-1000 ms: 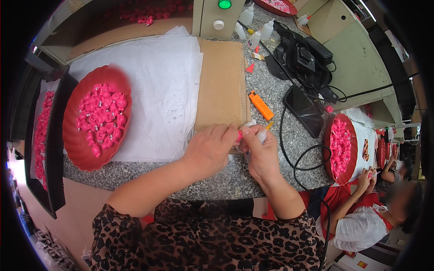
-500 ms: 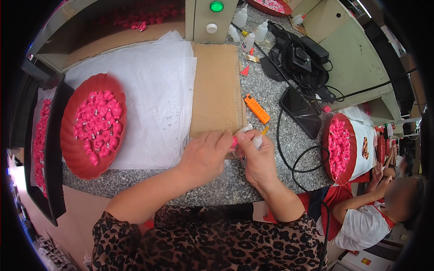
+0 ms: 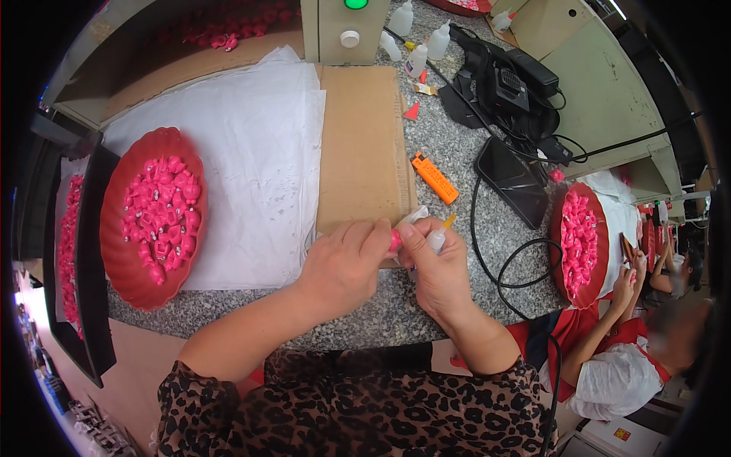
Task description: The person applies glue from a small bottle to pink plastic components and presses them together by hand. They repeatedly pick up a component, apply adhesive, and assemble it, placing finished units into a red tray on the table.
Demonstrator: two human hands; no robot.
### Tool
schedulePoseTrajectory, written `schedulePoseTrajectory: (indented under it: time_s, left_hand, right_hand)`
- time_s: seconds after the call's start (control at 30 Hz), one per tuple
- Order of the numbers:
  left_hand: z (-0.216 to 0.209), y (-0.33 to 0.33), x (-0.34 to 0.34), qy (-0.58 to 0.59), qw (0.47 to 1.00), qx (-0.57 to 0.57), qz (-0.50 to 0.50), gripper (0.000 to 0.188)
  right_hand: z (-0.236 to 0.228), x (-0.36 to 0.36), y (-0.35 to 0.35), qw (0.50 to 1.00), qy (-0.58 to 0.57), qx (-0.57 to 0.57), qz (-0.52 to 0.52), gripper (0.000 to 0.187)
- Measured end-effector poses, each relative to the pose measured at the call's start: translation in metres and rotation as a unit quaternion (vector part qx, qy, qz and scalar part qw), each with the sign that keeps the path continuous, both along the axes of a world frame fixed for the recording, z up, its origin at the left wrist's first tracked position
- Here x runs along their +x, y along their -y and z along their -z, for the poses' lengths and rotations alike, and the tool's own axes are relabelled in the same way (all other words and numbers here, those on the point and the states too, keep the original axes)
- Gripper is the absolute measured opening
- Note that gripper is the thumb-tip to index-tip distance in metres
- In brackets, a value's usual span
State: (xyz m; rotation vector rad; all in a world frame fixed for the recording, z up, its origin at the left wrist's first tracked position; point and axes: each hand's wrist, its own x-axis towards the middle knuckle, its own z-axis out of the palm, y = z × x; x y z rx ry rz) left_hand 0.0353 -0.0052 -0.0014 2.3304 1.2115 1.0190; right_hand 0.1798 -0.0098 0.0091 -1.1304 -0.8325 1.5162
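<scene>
My two hands meet over the near edge of a cardboard sheet [image 3: 365, 145]. My left hand [image 3: 344, 257] is closed round a small glossy pink plastic piece [image 3: 395, 241], mostly hidden by its fingers. My right hand [image 3: 440, 270] is closed too, its thumb tip against the same piece. Within its curled fingers sits a small white squeeze bottle [image 3: 435, 241] with a yellow nozzle pointing up. A scrap of white cloth or tissue [image 3: 416, 215] pokes out above the right fingertips.
At left, a red scalloped tray [image 3: 114, 228] of pink pieces lies on white paper [image 3: 259, 175]; a black bin [image 3: 95, 335] stands beyond. An orange lighter [image 3: 435, 178], black phone [image 3: 512, 183], cables and several white bottles [image 3: 438, 41] lie right. A co-worker [image 3: 617, 377] sits by another red tray [image 3: 601, 259].
My hands keep nearly the same grip and place. The view has shifted slightly. At the right, the co-worker's hands and arms have moved.
</scene>
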Motion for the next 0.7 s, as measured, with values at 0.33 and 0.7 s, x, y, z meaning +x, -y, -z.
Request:
schedulePoseTrajectory:
  time_s: [0.33, 0.7]
  left_hand:
    - [0.0010, -0.0017, 0.0008, -0.017, 0.999, 0.040, -0.012, 0.029]
    - [0.0002, 0.0007, 0.0010, -0.004, 1.000, -0.004, -0.004, 0.039]
  right_hand:
    - [0.0008, -0.0006, 0.0000, 1.000, 0.000, 0.003, 0.004, 0.014]
    - [0.0009, -0.0012, -0.0001, 1.000, -0.003, 0.004, 0.008, 0.014]
